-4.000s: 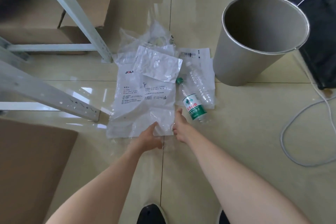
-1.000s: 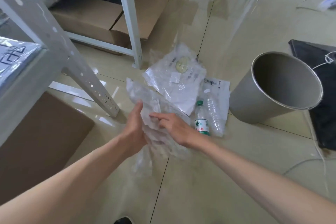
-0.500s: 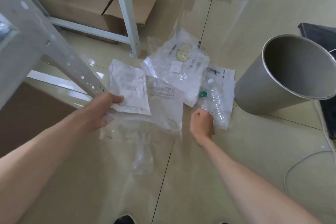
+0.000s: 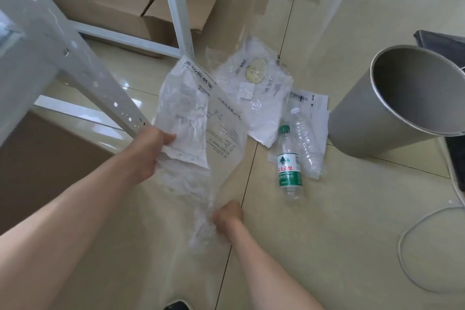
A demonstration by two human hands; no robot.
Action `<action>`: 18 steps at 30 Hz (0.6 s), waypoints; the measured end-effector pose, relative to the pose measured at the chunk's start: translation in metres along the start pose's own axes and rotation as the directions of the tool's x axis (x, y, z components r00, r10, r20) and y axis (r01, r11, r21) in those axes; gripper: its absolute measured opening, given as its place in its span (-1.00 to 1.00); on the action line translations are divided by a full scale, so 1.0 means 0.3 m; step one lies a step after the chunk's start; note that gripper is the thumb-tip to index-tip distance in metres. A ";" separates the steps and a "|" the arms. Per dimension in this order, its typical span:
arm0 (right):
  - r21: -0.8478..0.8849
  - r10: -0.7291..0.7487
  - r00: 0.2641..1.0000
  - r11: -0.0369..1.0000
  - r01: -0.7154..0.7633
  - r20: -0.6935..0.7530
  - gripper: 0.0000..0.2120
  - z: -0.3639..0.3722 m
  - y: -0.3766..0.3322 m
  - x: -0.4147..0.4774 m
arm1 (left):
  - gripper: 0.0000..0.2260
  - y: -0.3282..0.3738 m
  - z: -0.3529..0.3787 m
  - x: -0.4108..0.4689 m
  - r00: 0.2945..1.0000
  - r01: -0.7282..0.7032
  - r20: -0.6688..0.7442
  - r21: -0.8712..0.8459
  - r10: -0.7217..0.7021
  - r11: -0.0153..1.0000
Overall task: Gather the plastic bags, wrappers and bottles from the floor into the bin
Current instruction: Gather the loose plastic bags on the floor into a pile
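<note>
My left hand (image 4: 146, 151) is closed around the corner of a white printed bag (image 4: 186, 111), thumb on top, lifting it off the floor (image 4: 327, 221). The bag runs up and away from that hand, its long side pointing toward the shelf leg (image 4: 180, 7). Black Chinese characters cross its far end and a faint barcode sits just past my thumb; I cannot read either.

A larger clear bag (image 4: 224, 133) hangs with it to the right of my left hand. Its print is seen from the back, so the bold line of letters reads mirrored and I cannot make it out. This bag stretches down to my right hand (image 4: 227, 215), which is balled into a fist gripping its crumpled lower end (image 4: 203, 231).

Beyond my right hand lies a bottle (image 4: 289, 166) with a green cap and a green and white label with red Chinese characters. It lies flat, cap pointing away from me. Just right of it is a second clear bottle (image 4: 305, 143), white cap, without a label, roughly parallel. Both rest on a white sheet (image 4: 312, 100) bearing a barcode. A crinkled bag (image 4: 254, 88) with a round yellowish sticker lies farther off, between my hands' reach and the shelf leg.

The grey bin (image 4: 392, 108) stands well right of both hands, tilted with its open mouth toward me.
</note>
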State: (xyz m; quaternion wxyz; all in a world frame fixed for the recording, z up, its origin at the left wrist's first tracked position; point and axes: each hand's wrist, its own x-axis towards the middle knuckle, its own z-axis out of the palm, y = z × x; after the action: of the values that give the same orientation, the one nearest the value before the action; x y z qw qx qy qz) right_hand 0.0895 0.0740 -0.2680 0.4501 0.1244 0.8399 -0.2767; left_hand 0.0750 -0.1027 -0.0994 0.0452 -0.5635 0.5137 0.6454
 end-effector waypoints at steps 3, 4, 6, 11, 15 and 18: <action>0.061 0.074 0.994 0.996 -0.069 -0.085 -0.58 -0.139 -0.008 -0.002 | -0.73 -0.001 0.013 -0.002 0.999 -0.037 -0.013 0.035 0.037 0.999; 0.075 0.092 0.988 0.994 -0.082 -0.127 -0.56 -0.195 -0.013 -0.007 | -0.73 -0.002 0.020 -0.002 0.998 -0.053 -0.014 0.048 0.053 0.997; 0.091 0.108 0.969 0.992 -0.089 -0.223 -0.57 -0.300 -0.032 -0.020 | -0.72 0.001 0.035 -0.007 0.998 -0.057 -0.018 0.053 0.058 0.997; 0.222 0.109 0.892 0.975 -0.010 -0.439 -0.66 -0.492 -0.110 -0.057 | -0.74 0.004 0.066 -0.017 0.997 -0.075 -0.033 0.044 0.076 0.996; 0.336 0.135 0.852 0.940 0.051 -0.507 -0.68 -0.545 -0.181 -0.098 | -0.74 0.005 0.082 -0.028 0.993 -0.102 -0.059 0.042 0.105 0.994; 0.540 0.253 0.823 0.838 0.076 -0.509 -0.68 -0.577 -0.230 -0.124 | -0.83 0.020 0.081 -0.039 0.990 -0.109 -0.088 0.048 0.113 0.993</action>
State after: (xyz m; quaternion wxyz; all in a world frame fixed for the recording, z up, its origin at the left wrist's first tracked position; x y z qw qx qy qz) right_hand -0.0400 0.1189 -0.1364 0.1428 0.3615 0.8151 -0.4295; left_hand 0.0587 -0.0821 -0.0907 -0.0019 -0.5615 0.5597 0.6095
